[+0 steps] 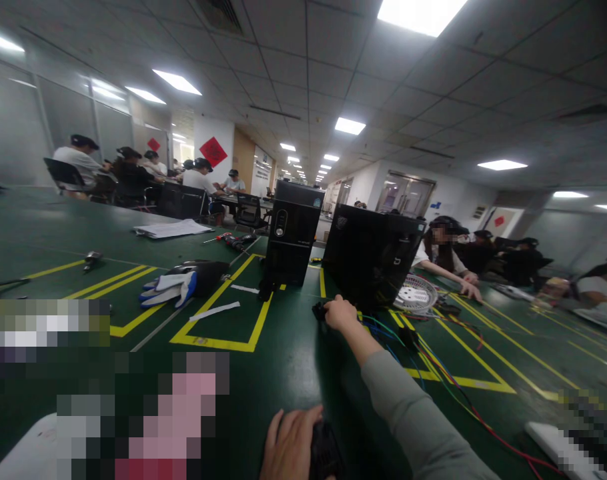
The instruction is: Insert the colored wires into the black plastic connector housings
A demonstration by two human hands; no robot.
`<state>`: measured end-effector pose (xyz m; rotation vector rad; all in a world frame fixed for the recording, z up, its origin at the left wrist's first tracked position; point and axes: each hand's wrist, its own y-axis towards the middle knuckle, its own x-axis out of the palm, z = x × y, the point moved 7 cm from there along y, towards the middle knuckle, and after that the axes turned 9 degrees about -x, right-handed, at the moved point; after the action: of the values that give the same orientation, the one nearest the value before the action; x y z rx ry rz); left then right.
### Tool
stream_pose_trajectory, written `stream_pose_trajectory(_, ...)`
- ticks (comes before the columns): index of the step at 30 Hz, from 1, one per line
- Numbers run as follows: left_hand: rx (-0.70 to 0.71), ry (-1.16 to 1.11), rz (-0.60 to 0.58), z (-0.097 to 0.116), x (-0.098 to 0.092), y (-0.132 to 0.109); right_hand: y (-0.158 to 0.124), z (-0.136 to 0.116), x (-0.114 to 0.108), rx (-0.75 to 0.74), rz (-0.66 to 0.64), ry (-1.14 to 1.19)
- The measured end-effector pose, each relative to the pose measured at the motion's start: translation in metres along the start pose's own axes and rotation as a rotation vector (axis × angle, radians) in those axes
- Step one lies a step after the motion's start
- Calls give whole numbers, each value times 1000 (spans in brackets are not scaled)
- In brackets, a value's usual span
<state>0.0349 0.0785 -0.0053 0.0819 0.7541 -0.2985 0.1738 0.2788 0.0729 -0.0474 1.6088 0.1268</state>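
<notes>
A wide table (pixel 293 373) with a smooth dark green top runs from near to far, marked off into boxes by yellow tape (pixel 218 343). Two black box-shaped computer cases stand in the middle distance. The wider case (pixel 371 263) is to the right and the taller, narrower case (pixel 291 233) is to the left.

The right hand (pixel 339 313), in a grey sleeve, reaches far forward. It is just in front of the wider case, its fingers curled tight round a small black part (pixel 320 311) that sits on the table. The left hand (pixel 288 443) lies at the near edge with its fingers pressed together against a dark lump (pixel 326 453); whether it grips it is not clear.

Bundled fabric gloves (pixel 181 281) in black, white and blue lie to the left. A round white fan grille (pixel 416 293) lies to the right of the wider case. Thin red, blue and green wires (pixel 433 363) trail across the table near the right arm. A stack of papers (pixel 172 229) lies far left. A co-worker's hand (pixel 469 288) rests on the table far right.
</notes>
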Motion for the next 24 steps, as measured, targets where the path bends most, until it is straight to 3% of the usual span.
stream_pose_trajectory(3, 10, 16, 37, 0, -2, -2, -27, -16, -14, -154, 93, 43)
stream_pose_trajectory(5, 11, 21, 54, -3, 0, -2, -56, -29, -18, -302, 85, 107)
stream_pose_trajectory(10, 13, -45, 128, -16, 8, 2, -155, -57, -6, -719, -192, 287)
stream_pose_trajectory(13, 81, -156, 237, -23, 5, 2, -189, -55, 10, -717, -320, 458)
stream_pose_trajectory(16, 116, -272, 299, -31, 0, 1, -195, -53, 29, -697, -334, 495)
stream_pose_trajectory(19, 112, -310, 324, -34, -3, 1, -187, -59, 35, -778, -234, 485)
stream_pose_trajectory(24, 98, -278, 385, -35, -5, 4, -137, -65, 23, -725, -128, 416)
